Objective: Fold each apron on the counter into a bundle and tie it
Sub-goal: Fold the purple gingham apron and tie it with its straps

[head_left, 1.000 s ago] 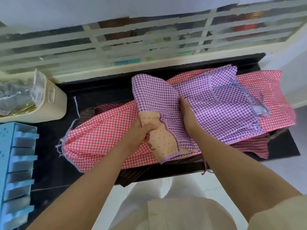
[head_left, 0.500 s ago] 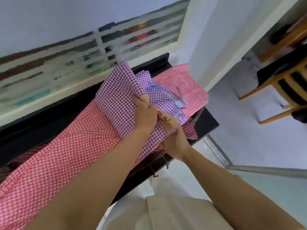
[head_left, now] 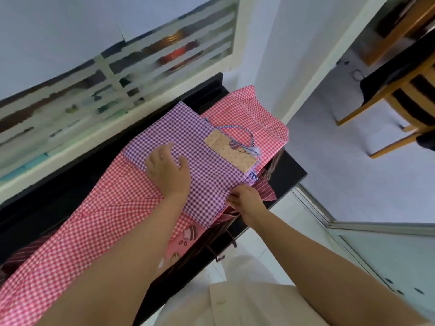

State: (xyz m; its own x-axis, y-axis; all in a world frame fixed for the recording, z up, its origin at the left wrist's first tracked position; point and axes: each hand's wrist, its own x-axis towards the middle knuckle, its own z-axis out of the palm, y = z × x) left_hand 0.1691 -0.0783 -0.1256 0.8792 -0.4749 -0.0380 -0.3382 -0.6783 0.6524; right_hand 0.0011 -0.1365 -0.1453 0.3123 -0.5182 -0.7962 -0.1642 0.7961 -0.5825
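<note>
A purple checked apron lies folded into a flat rectangle on top of a spread red checked apron on the black counter. Its beige dotted pocket faces up at the right, with a striped blue-white tie cord looped beside it. My left hand lies flat on the purple fold, fingers spread. My right hand pinches the near right edge of the purple apron. A dark red striped apron shows under the pile.
A slatted white window runs behind the counter. The counter ends at the right, beside a white wall. A wooden chair stands on the floor at the far right. A glass panel edge lies at the lower right.
The purple apron, held up and bunched in both hands before, now lies flat and folded on the red apron. My left hand has opened onto it. The view has swung to the right.
</note>
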